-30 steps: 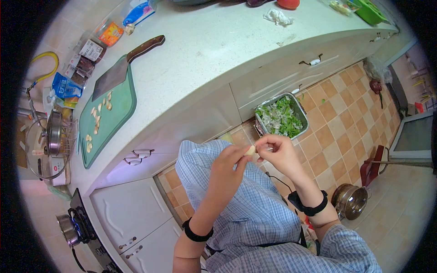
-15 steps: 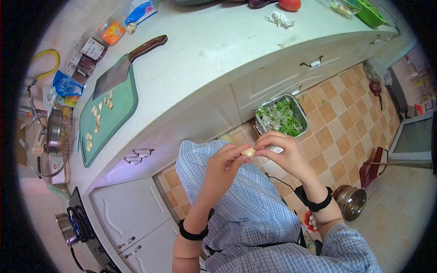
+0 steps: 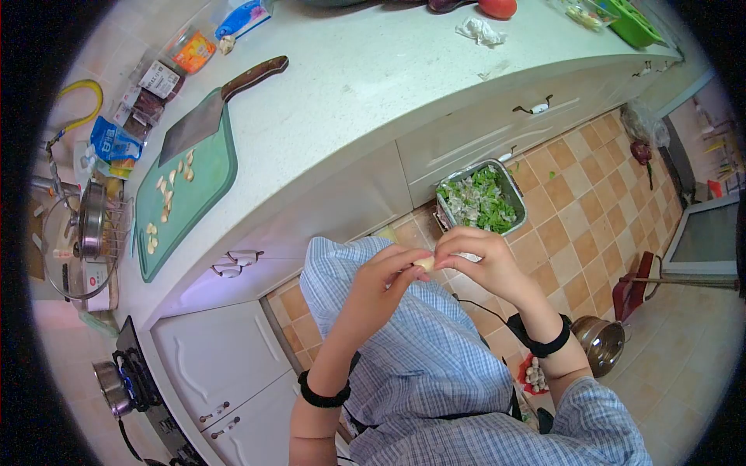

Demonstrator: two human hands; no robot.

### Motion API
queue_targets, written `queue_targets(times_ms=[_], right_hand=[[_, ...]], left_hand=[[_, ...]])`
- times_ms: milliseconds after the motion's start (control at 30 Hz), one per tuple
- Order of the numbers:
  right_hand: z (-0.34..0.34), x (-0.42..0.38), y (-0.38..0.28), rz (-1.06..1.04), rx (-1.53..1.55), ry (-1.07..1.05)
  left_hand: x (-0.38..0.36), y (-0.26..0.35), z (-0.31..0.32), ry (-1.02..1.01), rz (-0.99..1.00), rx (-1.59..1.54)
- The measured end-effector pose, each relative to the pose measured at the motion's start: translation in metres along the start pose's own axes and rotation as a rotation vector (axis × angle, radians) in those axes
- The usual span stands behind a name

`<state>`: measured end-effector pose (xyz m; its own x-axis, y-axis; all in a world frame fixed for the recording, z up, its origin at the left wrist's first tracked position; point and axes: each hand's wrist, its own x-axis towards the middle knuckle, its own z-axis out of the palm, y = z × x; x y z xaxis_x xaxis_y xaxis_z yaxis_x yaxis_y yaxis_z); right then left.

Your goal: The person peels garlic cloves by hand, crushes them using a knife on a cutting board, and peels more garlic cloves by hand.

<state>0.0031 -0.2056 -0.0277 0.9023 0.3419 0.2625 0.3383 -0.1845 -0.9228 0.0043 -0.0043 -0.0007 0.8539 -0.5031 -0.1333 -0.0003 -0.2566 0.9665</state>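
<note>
A pale, small garlic clove (image 3: 424,265) is between the fingertips of both hands, above my lap. My left hand (image 3: 377,287) pinches it from the left, thumb and fingers closed. From the other side, the thumb and forefinger of my right hand (image 3: 488,266) are pressed together at the clove's end. On the counter to the left lies a green cutting board (image 3: 203,182) with several garlic cloves (image 3: 167,206) scattered on it. A cleaver (image 3: 193,128) rests flat across the board's upper end, its wooden handle pointing away.
Below the counter stands a bin (image 3: 522,211) of leafy scraps, just beyond my right hand. A pot (image 3: 113,392) sits by a burner flame at lower left. A metal pot (image 3: 600,346) and a bag of garlic bulbs (image 3: 535,377) are on the right. A tomato (image 3: 497,8) lies at the back.
Both hands stay at nearly the same spot, with small finger shifts around the clove. My right fingertips have moved slightly. More of the garlic bag shows beside my right arm.
</note>
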Motion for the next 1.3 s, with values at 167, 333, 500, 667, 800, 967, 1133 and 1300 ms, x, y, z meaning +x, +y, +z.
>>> queue_targets(times_ms=[167, 333, 500, 667, 800, 967, 1133, 1300], right_hand=[[0.007, 0.0, -0.006, -0.039, -0.062, 0.11], [0.005, 0.0, -0.011, -0.084, -0.081, 0.061], [0.004, -0.002, -0.007, -0.097, -0.118, 0.043], [0.003, -0.003, -0.008, -0.129, -0.179, 0.057], [0.0, -0.002, -0.006, -0.177, -0.256, 0.06], [0.0, -0.002, -0.006, -0.189, -0.263, 0.038], [0.0, -0.004, -0.004, -0.127, -0.254, -0.013], [0.007, -0.007, -0.007, -0.001, -0.097, 0.046]], left_hand=[[0.0, 0.001, 0.0, 0.027, -0.026, -0.05], [-0.001, -0.005, 0.0, 0.033, -0.023, -0.135], [-0.002, -0.006, 0.0, 0.016, -0.032, -0.178], [-0.001, -0.007, 0.0, -0.005, -0.057, -0.129], [0.0, -0.008, 0.001, -0.02, -0.037, -0.073], [-0.001, -0.005, 0.003, -0.031, -0.008, 0.004], [-0.001, -0.002, 0.003, -0.027, -0.016, -0.004], [0.001, -0.01, 0.004, 0.015, -0.064, -0.102]])
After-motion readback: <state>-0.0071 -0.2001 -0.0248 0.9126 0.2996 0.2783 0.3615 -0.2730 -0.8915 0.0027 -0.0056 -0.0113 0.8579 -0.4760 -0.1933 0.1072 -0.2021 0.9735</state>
